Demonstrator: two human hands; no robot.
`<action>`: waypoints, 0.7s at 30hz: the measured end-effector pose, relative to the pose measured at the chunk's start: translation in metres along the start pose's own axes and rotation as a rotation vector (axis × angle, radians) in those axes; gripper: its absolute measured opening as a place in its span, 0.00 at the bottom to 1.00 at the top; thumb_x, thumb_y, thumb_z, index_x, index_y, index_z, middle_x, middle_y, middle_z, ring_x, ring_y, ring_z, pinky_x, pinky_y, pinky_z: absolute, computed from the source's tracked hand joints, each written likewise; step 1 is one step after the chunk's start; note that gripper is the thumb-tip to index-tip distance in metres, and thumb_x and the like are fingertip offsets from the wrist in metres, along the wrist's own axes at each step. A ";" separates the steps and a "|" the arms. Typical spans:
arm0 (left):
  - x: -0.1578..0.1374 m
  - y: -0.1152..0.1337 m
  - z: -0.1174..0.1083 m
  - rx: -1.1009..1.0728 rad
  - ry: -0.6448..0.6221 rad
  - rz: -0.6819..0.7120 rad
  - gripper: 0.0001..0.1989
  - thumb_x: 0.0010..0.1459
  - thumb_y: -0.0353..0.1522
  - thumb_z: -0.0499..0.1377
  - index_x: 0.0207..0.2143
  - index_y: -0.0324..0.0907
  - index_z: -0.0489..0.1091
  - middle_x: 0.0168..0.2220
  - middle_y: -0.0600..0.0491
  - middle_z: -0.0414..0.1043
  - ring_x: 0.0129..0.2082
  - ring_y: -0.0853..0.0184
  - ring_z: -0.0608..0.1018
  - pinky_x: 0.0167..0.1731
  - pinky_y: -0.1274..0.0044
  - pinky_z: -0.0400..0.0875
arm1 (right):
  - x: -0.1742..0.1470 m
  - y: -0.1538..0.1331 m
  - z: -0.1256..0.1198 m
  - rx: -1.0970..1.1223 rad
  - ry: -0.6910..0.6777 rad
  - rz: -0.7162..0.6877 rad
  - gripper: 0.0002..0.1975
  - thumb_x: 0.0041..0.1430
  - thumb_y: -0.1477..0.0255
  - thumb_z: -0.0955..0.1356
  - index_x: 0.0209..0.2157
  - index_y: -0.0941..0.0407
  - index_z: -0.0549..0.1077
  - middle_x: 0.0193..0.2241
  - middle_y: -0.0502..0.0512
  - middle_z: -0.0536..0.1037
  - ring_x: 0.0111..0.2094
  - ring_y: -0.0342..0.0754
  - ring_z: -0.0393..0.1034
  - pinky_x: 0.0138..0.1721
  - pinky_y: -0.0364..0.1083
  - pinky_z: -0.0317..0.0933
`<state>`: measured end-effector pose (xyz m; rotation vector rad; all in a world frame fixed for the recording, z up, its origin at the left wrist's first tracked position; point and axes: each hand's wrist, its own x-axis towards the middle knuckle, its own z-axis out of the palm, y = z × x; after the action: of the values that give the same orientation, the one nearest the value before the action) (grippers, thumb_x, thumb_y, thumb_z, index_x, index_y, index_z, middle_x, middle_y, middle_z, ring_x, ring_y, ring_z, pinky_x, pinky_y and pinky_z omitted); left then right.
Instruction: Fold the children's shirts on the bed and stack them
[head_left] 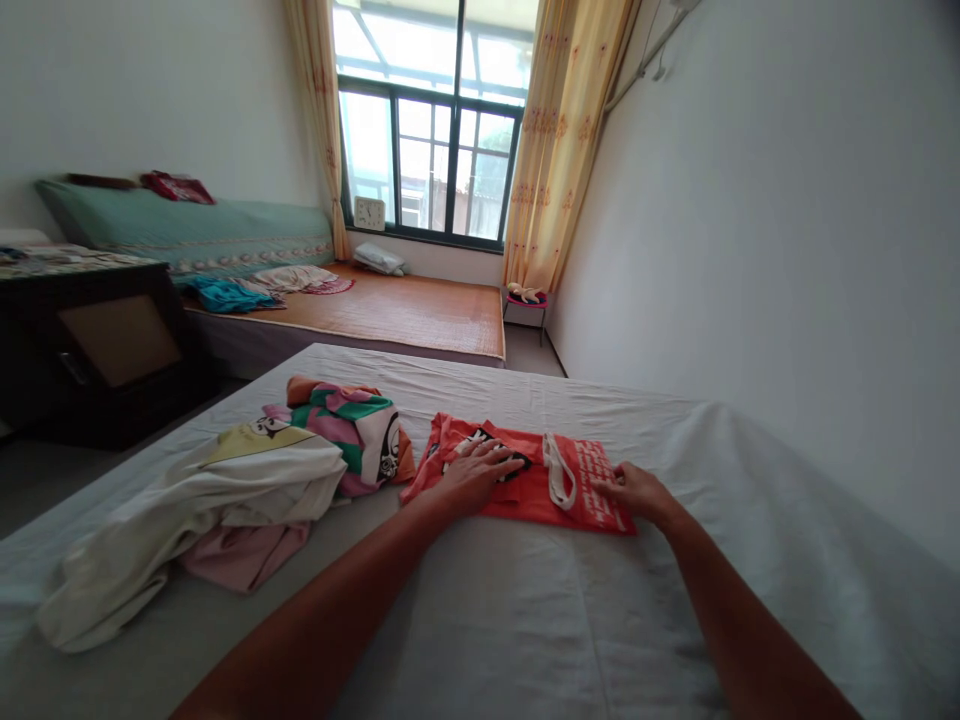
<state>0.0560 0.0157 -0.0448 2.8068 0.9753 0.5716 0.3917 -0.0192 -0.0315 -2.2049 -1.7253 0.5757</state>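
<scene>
A folded red T-shirt (525,508) with white lettering, a black printed patch and a white neckband lies flat on the pale sheet (510,610). My left hand (480,475) rests on its left part, fingers stretched out over the black print. At the right end, my right hand (637,492) pinches the shirt's edge between thumb and fingers. Left of the shirt is a heap of loose clothes: a multicoloured garment (360,430), a white one (247,485) with a yellow patch, and a pink one (247,555) partly covered by the white.
Beyond the sheet stands another bed with a brown mat (420,310), holding a blue cloth (232,295). A dark cabinet (120,340) is at the left. The white wall (750,250) runs along the right, with a small stool (527,300) by the curtain (562,150).
</scene>
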 end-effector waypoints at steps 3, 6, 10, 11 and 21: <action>0.001 0.003 0.003 -0.097 -0.025 -0.012 0.24 0.61 0.28 0.49 0.58 0.54 0.62 0.60 0.55 0.61 0.60 0.59 0.61 0.60 0.63 0.51 | -0.008 -0.009 0.002 0.435 -0.102 -0.025 0.20 0.41 0.61 0.73 0.34 0.59 0.71 0.31 0.58 0.80 0.33 0.53 0.75 0.34 0.47 0.66; 0.004 0.000 0.002 -0.260 0.036 -0.046 0.23 0.57 0.25 0.49 0.52 0.48 0.71 0.58 0.54 0.64 0.58 0.60 0.65 0.58 0.67 0.56 | -0.014 -0.037 -0.010 0.779 -0.133 -0.108 0.21 0.41 0.64 0.73 0.37 0.58 0.70 0.34 0.57 0.79 0.33 0.51 0.75 0.36 0.48 0.68; 0.012 -0.008 -0.012 -0.582 0.222 -0.218 0.17 0.57 0.29 0.50 0.45 0.44 0.74 0.48 0.50 0.73 0.49 0.63 0.72 0.51 0.70 0.66 | -0.013 -0.098 -0.014 0.832 -0.092 -0.254 0.21 0.44 0.66 0.72 0.41 0.58 0.70 0.35 0.55 0.78 0.32 0.48 0.74 0.34 0.47 0.68; 0.014 -0.011 -0.016 -0.682 0.259 -0.287 0.16 0.58 0.32 0.51 0.45 0.43 0.74 0.46 0.50 0.74 0.46 0.63 0.74 0.48 0.70 0.68 | -0.011 -0.115 -0.008 0.805 -0.078 -0.297 0.20 0.44 0.66 0.72 0.40 0.58 0.70 0.34 0.54 0.78 0.32 0.47 0.73 0.34 0.46 0.67; -0.002 -0.041 -0.036 -1.376 0.431 -0.653 0.24 0.48 0.46 0.62 0.40 0.35 0.70 0.28 0.52 0.72 0.25 0.69 0.74 0.26 0.79 0.69 | -0.018 -0.218 0.091 0.803 -0.249 -0.636 0.16 0.53 0.62 0.67 0.41 0.56 0.70 0.26 0.49 0.75 0.26 0.44 0.69 0.27 0.43 0.64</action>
<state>0.0174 0.0465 -0.0220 1.1191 0.9078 1.1418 0.1578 0.0152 -0.0105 -1.0126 -1.7384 1.1344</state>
